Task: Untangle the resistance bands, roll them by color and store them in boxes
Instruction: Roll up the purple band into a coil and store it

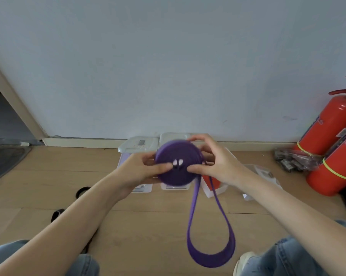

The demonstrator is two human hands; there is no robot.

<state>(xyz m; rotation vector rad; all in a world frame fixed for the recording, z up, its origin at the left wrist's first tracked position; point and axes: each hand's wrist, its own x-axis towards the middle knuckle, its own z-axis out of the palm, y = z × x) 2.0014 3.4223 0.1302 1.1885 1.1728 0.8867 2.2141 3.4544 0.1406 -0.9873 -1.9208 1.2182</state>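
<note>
Two bare hands meet at the centre of the view, holding a purple resistance band (177, 166) wound into a flat disc. The left hand (140, 168) grips the disc's edge at 9 o'clock, thumb pressed across its face toward the middle. The right hand (214, 162) grips at 3 o'clock, fingers curled over the top rim and thumb on the face. The unrolled tail of the band hangs from the disc at 5 o'clock as a long loop (211, 253), dangling between the person's knees in blue jeans (283, 255).

The disc and hands block much of what lies behind them: clear plastic storage boxes (137, 146) with pale lids stand on the wooden floor (148, 226) against the white wall (168, 56). One box at 4 o'clock of the disc holds something red (210, 183), mostly hidden by the right wrist. Dark bands (82, 191) lie on the floor at 8 o'clock, partly covered by the left forearm. At 3 o'clock, far to the side, two red fire extinguishers (331, 134) lean by the wall, with a crumpled plastic bag of dark items (293, 161) beside them
</note>
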